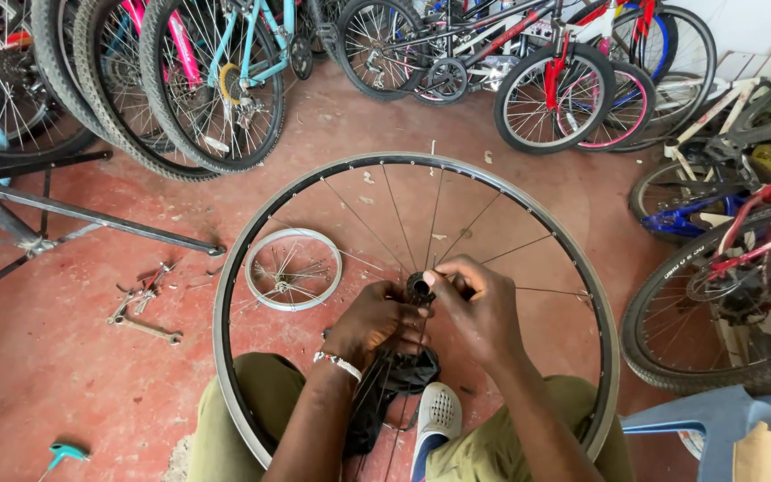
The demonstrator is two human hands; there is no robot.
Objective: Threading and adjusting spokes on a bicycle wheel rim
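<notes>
Between the person's knees, over the red concrete floor (pixel 73 357), a large silver-rimmed bicycle wheel with thin steel spokes (pixel 332 183) stands tilted toward the camera, and both hands meet at its black hub (pixel 419 286). The left hand (pixel 372 323) curls closed around the hub's underside while the right hand (pixel 479 308) pinches its top with thumb and fingers. It likely handles light but springy, the spokes thin and bendable, so the stiff hub or rim seems the safest hold

Premises: a bicycle repair workshop. Parked bicycles (pixel 528 62) crowd the walls. Wrenches (pixel 140 308) and a small loose rim (pixel 293 269) lie on the red floor (pixel 64 375).
</notes>
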